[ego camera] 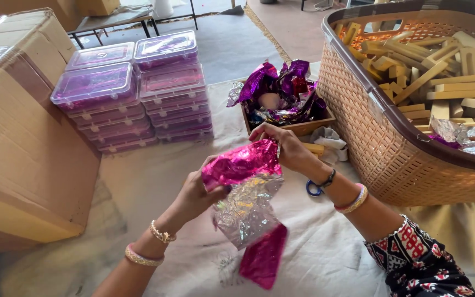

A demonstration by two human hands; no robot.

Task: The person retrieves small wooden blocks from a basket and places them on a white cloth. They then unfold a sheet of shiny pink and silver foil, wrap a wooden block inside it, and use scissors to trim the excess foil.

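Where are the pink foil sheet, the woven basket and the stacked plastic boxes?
pink foil sheet (241, 163), head view, upper crinkled part.
woven basket (358, 118), head view, left wall.
stacked plastic boxes (95, 86), head view, front lid.

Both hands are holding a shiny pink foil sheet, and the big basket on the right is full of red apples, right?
Not quite. The head view shows the basket holds pale wooden blocks, not red apples. The rest is right: the left hand and right hand both hold the shiny pink foil sheet.

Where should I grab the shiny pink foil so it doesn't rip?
Probably by its top edge, from both sides, as the left hand and right hand do now. The foil sheet hangs limp and crinkled below them, so a two-sided grip keeps it spread.
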